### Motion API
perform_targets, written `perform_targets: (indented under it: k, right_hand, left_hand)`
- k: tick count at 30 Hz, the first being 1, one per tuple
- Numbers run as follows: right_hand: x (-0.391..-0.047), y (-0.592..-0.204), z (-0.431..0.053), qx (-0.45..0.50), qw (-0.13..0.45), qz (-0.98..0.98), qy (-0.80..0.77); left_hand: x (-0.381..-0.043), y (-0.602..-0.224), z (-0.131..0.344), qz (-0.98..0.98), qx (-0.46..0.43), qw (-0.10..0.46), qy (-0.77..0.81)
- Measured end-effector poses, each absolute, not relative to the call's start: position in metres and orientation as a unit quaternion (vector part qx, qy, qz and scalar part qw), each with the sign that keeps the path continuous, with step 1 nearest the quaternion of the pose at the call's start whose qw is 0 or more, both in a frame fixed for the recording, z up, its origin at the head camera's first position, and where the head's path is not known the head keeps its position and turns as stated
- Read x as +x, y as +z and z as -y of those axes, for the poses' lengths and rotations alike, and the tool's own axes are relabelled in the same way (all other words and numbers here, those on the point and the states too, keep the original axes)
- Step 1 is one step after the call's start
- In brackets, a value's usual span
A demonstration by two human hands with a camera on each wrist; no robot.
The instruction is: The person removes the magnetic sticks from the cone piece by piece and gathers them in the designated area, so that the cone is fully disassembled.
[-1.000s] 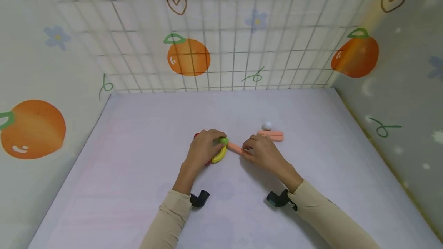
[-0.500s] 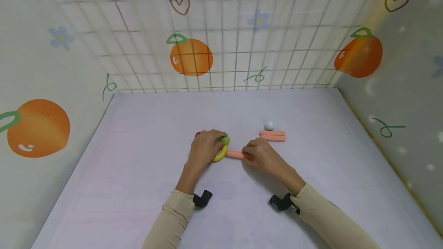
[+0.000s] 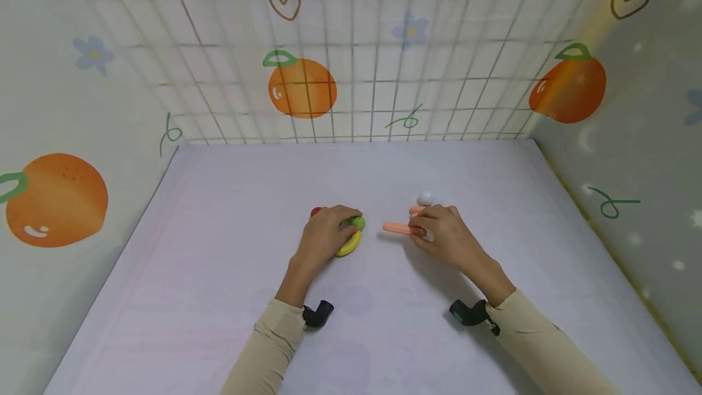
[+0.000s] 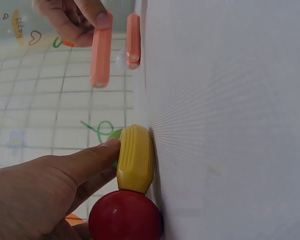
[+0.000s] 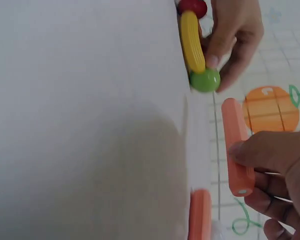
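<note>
My right hand pinches a salmon-pink magnetic-type stick between thumb and fingers, lifted off the table. In the right wrist view this stick has a small silvery dot at its end. My left hand pinches a green ball at the end of a curved yellow stick. Larger in the left wrist view, the ridged yellow stick touches a red ball at its near end. Another red ball peeks out beyond the left hand, which hides the rest of the group.
Behind the right hand lie more pink sticks, mostly covered by its fingers; the left wrist view shows two sticks together. A whitish ball sits just past them. The pale table meets a grid-patterned curtain at the back.
The right hand has carried the pink stick away from the green ball and yellow stick, right and upward, towards the other pink sticks. The left hand stays in place on the green ball.
</note>
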State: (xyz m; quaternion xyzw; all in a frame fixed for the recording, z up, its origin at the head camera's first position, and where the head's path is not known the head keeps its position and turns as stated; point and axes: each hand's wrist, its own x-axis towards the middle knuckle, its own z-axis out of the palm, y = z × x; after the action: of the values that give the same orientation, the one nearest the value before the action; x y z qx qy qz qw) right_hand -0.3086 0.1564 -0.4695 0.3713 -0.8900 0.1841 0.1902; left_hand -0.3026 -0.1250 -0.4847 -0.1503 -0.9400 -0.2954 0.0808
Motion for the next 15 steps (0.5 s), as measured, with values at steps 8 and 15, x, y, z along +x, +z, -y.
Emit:
perform_targets:
  k: [8, 15]
  right_hand:
    - [-0.314, -0.464, -0.177, 0.327, 0.178, 0.91, 0.182]
    - [-0.317, -0.466, -0.19, 0.323, 0.178, 0.913, 0.176]
  left_hand:
    - [-0.302, -0.483, 0.125, 0.939, -0.149, 0.074, -0.299]
    - [-0.301, -0.483, 0.126, 0.939, -0.148, 0.074, -0.301]
